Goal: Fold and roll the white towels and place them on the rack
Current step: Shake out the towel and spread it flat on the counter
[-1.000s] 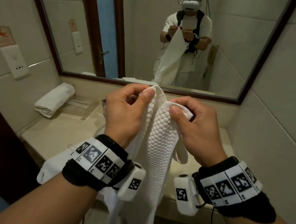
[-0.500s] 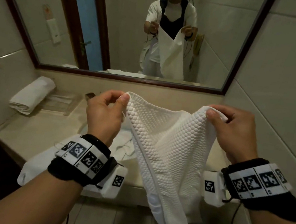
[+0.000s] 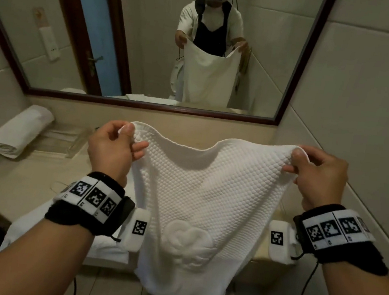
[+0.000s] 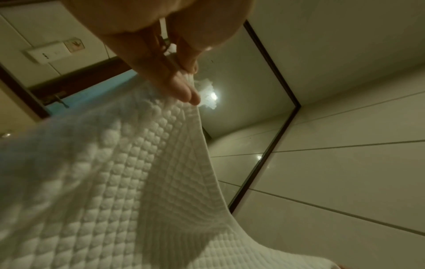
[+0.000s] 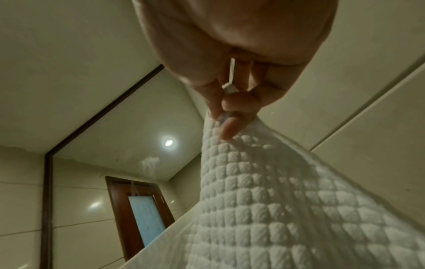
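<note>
A white waffle-textured towel (image 3: 204,193) hangs spread out in front of me over the counter edge, with an embossed motif low on it. My left hand (image 3: 128,138) pinches its upper left corner and my right hand (image 3: 295,160) pinches its upper right corner. In the left wrist view the left hand's fingers (image 4: 181,91) clamp the towel's (image 4: 115,182) edge. Seen from the right wrist, thumb and fingers (image 5: 227,127) pinch the towel (image 5: 276,209). A rolled white towel (image 3: 17,134) lies on a clear rack (image 3: 75,141) at the counter's back left.
A beige counter (image 3: 10,187) runs below a wood-framed mirror (image 3: 144,105). More white towel cloth (image 3: 29,229) lies on the counter's front left. Tiled walls close in on both sides, the right wall (image 3: 365,120) near my right hand. A wall socket plate (image 3: 48,46) shows in the mirror.
My hands have moved apart from almost touching to wide apart, spreading the bunched towel flat between them. The view has tilted down a little.
</note>
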### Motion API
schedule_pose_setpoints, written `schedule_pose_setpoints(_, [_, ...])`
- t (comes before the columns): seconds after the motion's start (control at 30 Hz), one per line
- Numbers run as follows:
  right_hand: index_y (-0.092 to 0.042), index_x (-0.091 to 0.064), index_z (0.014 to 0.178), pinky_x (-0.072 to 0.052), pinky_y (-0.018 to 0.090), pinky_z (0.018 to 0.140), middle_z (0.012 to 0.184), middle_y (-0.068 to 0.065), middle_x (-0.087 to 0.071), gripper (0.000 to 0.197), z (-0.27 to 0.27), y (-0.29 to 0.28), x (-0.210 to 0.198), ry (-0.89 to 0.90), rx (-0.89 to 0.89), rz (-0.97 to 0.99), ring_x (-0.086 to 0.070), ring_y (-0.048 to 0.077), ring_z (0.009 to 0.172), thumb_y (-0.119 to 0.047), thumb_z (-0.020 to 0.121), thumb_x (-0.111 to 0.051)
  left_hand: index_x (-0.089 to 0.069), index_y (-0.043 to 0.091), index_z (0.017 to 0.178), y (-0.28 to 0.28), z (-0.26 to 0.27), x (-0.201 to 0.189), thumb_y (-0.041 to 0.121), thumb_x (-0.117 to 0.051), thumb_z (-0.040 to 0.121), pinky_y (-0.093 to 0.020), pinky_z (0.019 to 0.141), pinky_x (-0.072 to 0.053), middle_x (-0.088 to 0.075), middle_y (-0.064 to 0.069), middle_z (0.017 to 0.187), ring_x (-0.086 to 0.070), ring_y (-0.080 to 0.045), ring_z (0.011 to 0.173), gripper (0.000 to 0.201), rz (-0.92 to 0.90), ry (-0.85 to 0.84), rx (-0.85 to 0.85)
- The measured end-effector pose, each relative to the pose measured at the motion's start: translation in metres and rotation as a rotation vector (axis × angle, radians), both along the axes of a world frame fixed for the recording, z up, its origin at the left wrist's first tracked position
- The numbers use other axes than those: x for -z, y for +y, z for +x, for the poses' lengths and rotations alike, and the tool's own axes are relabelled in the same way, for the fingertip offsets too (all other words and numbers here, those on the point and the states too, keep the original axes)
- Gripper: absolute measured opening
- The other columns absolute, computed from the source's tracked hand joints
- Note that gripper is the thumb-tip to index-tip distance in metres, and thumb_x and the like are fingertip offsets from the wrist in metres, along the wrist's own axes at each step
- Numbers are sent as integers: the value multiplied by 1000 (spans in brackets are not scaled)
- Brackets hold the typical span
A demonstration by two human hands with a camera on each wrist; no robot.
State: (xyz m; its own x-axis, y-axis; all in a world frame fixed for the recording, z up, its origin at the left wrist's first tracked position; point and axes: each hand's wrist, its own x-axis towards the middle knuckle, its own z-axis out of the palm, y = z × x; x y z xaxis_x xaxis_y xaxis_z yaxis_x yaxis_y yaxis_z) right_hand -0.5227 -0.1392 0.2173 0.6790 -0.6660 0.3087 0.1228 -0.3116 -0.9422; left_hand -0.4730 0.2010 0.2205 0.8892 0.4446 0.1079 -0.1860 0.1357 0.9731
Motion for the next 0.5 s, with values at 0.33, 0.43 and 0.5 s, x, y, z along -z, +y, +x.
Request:
schedule_pose_setpoints(0.33, [-27, -78, 89, -62, 48, 78, 78, -5, -75, 22, 8, -27, -12, -12, 159, 56, -73, 20, 78, -37, 71, -69, -62, 22, 89, 23, 19, -12, 18, -58, 103, -25, 67, -62, -68, 0, 88, -75, -12, 75, 15, -74, -27, -96])
schedule_pose_setpoints(0.43, [-21, -79, 89, -63, 34, 67, 74, 1, -73, 16, 9, -34, -18, -28, 172, 84, -69, 13, 60, -28, 78, -69, -63, 20, 84, 24, 24, -16, 14, -58, 102, -22, 63, -61, -70, 1, 80, -74, -8, 67, 20, -100, -41, -100])
schedule_pose_setpoints(0.5, [-17, -79, 90, -60, 26, 63, 73, 2, -72, 16, 9, -37, -21, -39, 173, 78, -63, 6, 52, -24, 80, -69, -65, 20, 83, 26, 28, -16, 13, -61, 100, -26, 67, -61, -71, -1, 80, -74, -11, 69, 20, -87, -42, -112])
